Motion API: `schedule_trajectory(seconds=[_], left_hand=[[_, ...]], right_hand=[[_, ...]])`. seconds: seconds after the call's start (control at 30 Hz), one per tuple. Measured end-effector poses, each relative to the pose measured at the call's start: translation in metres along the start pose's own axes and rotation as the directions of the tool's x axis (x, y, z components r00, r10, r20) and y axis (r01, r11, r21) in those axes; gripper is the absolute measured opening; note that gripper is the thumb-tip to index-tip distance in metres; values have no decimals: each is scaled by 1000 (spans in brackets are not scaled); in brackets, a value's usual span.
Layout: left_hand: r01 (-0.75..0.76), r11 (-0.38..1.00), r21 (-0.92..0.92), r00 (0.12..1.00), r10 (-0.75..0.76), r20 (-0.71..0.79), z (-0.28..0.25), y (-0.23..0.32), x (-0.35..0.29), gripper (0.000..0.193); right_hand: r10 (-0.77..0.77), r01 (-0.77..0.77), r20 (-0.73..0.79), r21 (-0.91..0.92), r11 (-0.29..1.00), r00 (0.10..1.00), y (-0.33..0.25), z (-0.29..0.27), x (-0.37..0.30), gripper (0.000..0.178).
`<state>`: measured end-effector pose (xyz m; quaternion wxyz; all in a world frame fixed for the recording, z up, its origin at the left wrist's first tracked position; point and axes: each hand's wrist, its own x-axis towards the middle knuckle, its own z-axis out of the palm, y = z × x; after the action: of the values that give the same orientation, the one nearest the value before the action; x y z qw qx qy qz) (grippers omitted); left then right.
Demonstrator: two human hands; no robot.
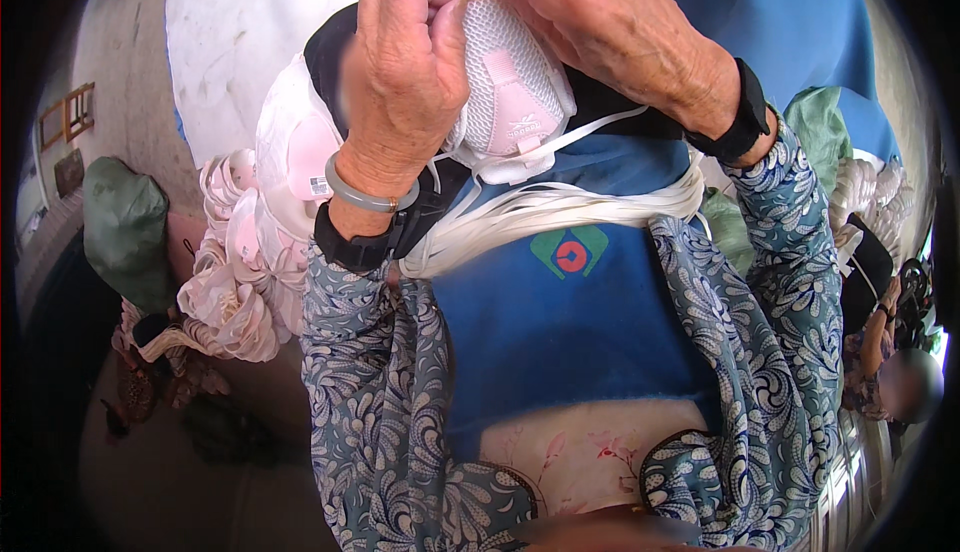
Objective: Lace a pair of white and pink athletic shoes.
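A white mesh shoe upper [490,62] with a pink panel lies over a dark cloth on my lap, at the top of the view. My left hand [405,77] is closed at its left side, thumb and forefinger pinched together at the edge. From the right, my right hand [610,27] bends over the upper with its fingers closed on it; the fingertips are partly cut off by the picture's top edge. Thin white lace ends trail from beneath the upper. Below it, a bundle of white laces [560,202] stretches across my blue apron [570,342].
Stacked white and pink shoe pieces [240,292] pile up at my left, near a green sack [125,232]. More pale pieces [870,192] and green sacking [820,122] are at the right. Another person [870,362] sits at the far right.
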<state>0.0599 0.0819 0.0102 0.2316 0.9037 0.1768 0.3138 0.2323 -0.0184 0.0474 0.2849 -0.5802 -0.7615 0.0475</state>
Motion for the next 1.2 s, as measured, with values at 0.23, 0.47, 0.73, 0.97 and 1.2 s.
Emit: schedule_trajectory(seconds=[0.23,0.47,0.73,0.97,1.2], left_hand=[[-19,998,55,1000,19,-8,0,0,0,10],[-6,1000,31,1000,7,-10,0,-1,-1,12],[101,987,-126,995,-101,9,-9,0,-4,23],[399,854,-333,915,-395,84,-12,10,-13,28],[423,824,-376,898,-436,55,-10,8,-13,22]], right_hand=[[58,-61,54,49,997,997,0,2,-2,15],[3,-5,50,52,999,999,0,-3,-2,12],[69,-81,78,162,983,995,2,1,6,13],[-138,112,-242,-118,987,960,-12,9,8,12],[253,-250,-17,100,963,967,-12,1,0,16]])
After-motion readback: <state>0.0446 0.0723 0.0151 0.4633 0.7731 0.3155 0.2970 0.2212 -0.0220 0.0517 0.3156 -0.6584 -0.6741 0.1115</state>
